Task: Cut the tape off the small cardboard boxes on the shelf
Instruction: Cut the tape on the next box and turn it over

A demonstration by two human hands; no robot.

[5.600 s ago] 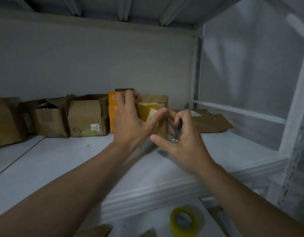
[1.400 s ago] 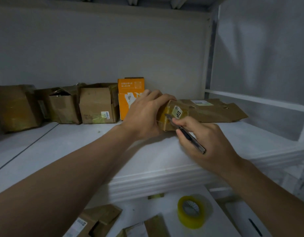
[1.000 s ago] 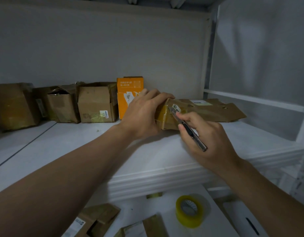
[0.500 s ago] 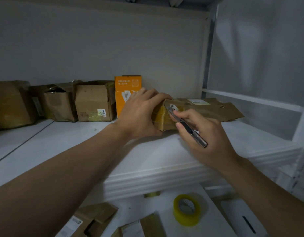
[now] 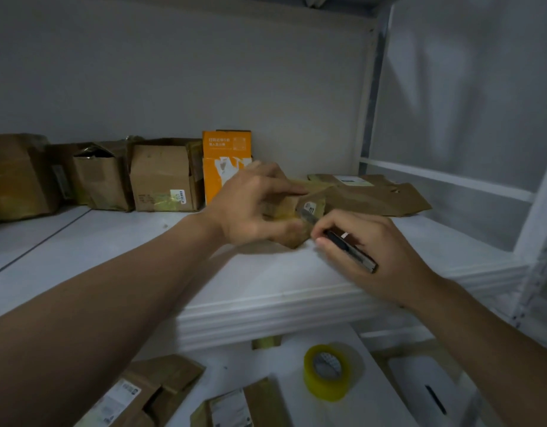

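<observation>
Cardboard under tape: our small box (image 5: 312, 199) sits on the shelf (image 5: 266, 291), just right of the orange box (image 5: 226, 161). Left hand (image 5: 250, 206) grip wraps it; right hand (image 5: 389, 241) grip pinches the knife (image 5: 349, 246), blade at the tape. Next, we judge, 1 steady slice along it.

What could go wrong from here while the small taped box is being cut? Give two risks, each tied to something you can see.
1. The cutter blade meets the small box right beside the thumb of the left hand. A slip could slice that thumb.
2. Only the left hand steadies the box, which looks tilted on the shelf. Pressure from the right hand might twist it, so the blade could gouge the cardboard rather than the tape.
</observation>
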